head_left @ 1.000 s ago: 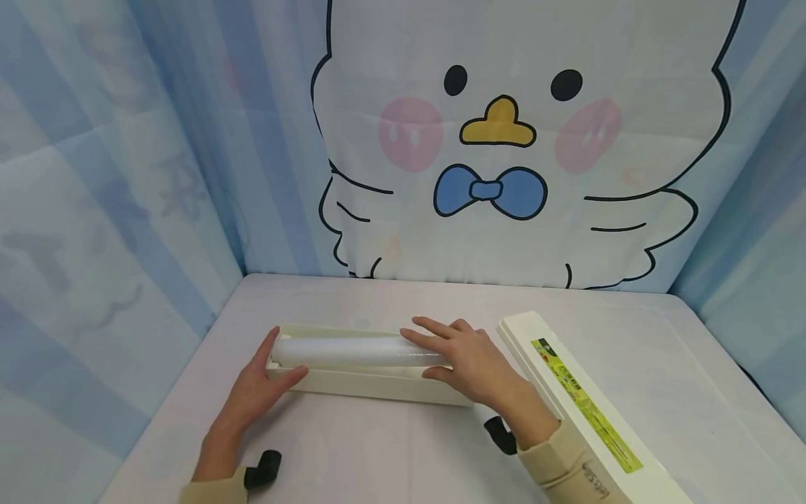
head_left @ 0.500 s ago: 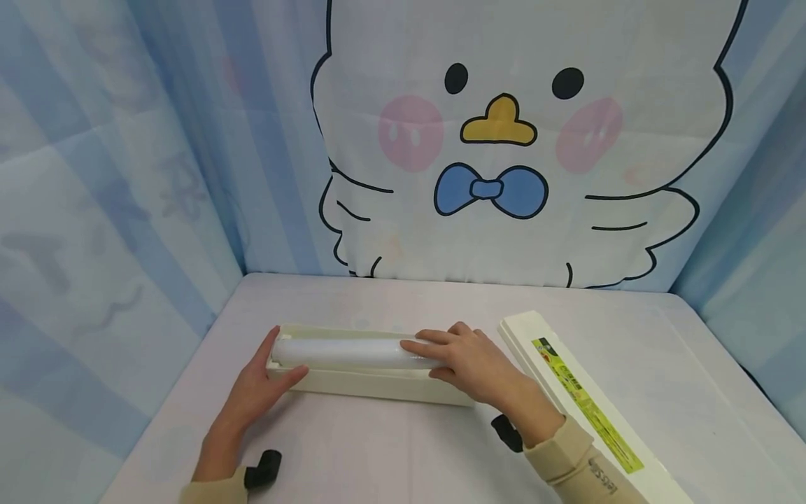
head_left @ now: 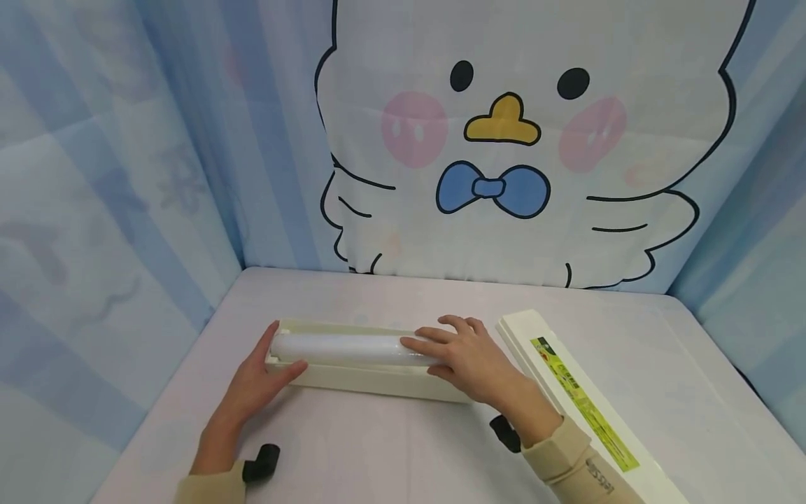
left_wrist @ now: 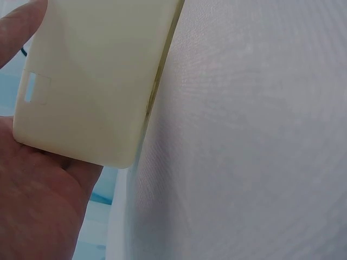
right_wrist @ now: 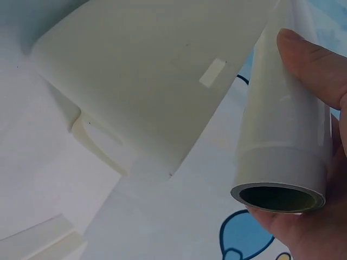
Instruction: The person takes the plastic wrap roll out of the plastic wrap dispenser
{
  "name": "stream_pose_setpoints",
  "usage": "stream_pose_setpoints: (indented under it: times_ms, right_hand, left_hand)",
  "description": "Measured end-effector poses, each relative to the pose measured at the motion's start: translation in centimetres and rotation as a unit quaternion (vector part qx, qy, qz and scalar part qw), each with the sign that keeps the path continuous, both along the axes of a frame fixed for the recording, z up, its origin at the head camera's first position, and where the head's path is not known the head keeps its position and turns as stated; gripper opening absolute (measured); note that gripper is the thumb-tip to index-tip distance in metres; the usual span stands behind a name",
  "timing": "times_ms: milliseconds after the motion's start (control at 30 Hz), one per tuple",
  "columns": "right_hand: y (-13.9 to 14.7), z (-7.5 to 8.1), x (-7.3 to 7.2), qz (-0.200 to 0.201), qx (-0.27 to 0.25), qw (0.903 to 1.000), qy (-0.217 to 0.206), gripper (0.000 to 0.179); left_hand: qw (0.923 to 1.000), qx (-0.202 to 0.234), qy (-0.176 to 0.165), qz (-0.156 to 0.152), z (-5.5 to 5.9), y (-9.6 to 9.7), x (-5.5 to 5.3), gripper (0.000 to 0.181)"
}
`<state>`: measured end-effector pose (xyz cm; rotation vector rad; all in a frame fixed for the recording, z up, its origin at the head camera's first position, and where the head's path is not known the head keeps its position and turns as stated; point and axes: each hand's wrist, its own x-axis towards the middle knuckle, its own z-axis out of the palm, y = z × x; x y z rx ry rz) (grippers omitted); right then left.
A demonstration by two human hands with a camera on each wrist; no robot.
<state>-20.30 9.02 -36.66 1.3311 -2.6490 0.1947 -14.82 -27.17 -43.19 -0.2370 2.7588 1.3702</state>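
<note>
Nearest, the right sleeve [head_left: 560,451] overlaps the lid [head_left: 588,406], which lies at four o'clock from the box [head_left: 378,381]; a careless sweep of that arm could nudge it askew. Next, the box: should the left grip [head_left: 253,385] slacken, it might slide or tip on the bench [head_left: 352,448] if the roll [head_left: 346,346] catches a wall. Farther in, the roll lies along the box, its three o'clock end seemingly raised; its shiny surface could slip and let that end drop.

The left forearm [head_left: 217,444] reaches in from seven o'clock, thumb over the near wall, holding the box's nine o'clock end. The right grip [head_left: 469,360] comes from five o'clock, thumb nearer, fingers spread across, grasping the roll.
</note>
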Motion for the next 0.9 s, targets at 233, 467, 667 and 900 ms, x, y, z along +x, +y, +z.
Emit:
stream_pose_setpoints:
  times_ms: [233, 467, 667, 900]
  right_hand:
    - [-0.21, -0.06, 0.27, -0.009, -0.003, 0.9985, -0.054, 0.062]
    - [-0.07, -0.09, 0.25, -0.003, 0.000, 0.9990, -0.044, 0.062]
    - [0.18, -0.12, 0.08, 0.017, 0.007, 0.9998, -0.012, 0.060]
    - [0.59, 0.03, 0.04, 0.022, 0.005, 0.9996, 0.018, 0.059]
  left_hand:
    - [1.0000, -0.004, -0.003, 0.001, -0.12, -0.02, -0.03, 0.102]
    - [1.0000, -0.007, 0.006, 0.000, -0.24, -0.06, -0.03, 0.100]
    - [1.0000, -0.006, 0.007, -0.002, -0.29, -0.09, -0.03, 0.101]
    - [1.0000, -0.009, 0.001, -0.001, -0.12, -0.03, -0.07, 0.102]
